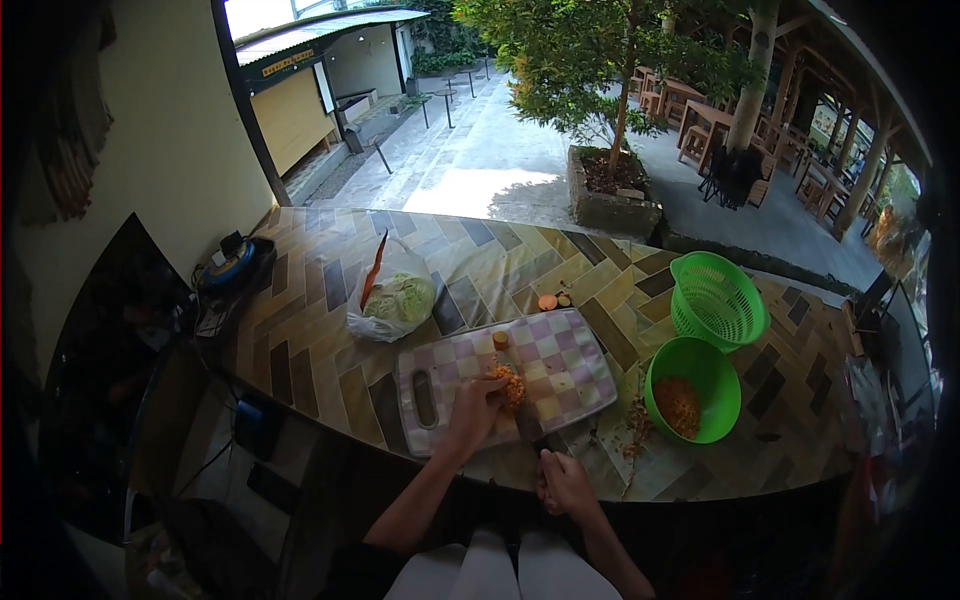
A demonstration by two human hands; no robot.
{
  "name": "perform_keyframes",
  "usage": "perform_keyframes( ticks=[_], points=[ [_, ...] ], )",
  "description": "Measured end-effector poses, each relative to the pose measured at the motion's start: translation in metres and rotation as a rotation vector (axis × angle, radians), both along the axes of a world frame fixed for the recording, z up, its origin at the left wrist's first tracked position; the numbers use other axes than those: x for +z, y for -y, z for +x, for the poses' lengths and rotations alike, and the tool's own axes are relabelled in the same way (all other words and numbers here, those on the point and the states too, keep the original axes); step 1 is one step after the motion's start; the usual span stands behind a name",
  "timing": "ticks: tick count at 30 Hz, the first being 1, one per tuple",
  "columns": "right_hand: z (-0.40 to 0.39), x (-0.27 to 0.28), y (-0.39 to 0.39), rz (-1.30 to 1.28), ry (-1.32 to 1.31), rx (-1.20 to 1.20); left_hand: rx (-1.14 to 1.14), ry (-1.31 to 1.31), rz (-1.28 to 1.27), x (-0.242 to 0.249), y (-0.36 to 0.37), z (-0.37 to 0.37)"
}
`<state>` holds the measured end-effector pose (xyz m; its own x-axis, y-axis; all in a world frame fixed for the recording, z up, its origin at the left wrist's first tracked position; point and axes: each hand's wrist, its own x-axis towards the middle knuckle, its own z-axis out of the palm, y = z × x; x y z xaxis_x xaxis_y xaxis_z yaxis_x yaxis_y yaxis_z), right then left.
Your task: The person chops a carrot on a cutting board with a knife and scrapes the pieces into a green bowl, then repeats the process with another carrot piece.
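My right hand (565, 482) is closed around the handle of a knife (531, 426). Its dark blade points away from me, with the tip beside a small heap of chopped carrot (511, 388) on the cutting board (580, 372), which is checked in pink and white. At the left side of that heap, my left hand (477, 412) has its fingers bent in against the chopped carrot; the fingertips are partly hidden. Farther up the board stands a short carrot piece (500, 340).
A green bowl (725, 400) holding orange bits and a green colander (712, 300) are on the right. Scraps (638, 425) lie between board and bowl. Behind the board are a plastic bag (375, 327) with cabbage (403, 298) and carrot ends (548, 301).
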<state>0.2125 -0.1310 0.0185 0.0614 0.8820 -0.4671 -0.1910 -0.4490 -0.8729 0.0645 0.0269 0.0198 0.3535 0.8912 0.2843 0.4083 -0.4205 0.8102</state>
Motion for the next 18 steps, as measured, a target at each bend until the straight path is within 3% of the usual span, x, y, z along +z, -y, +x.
perform_keyframes(
  ticks=[4,7,16,18],
  points=[
    [0.003,0.009,0.001,0.022,-0.035,-0.001,-0.006,-0.003,-0.130,0.008,-0.001,0.003],
    [0.007,0.015,0.002,0.021,-0.038,-0.016,-0.020,0.135,-0.111,0.011,0.001,0.009],
    [0.023,0.036,0.010,0.054,-0.060,-0.071,-0.058,-0.040,-0.001,0.030,-0.001,0.030],
    [0.027,0.033,0.014,0.065,-0.057,-0.090,-0.084,0.029,-0.018,0.036,0.002,0.037]
  ],
)
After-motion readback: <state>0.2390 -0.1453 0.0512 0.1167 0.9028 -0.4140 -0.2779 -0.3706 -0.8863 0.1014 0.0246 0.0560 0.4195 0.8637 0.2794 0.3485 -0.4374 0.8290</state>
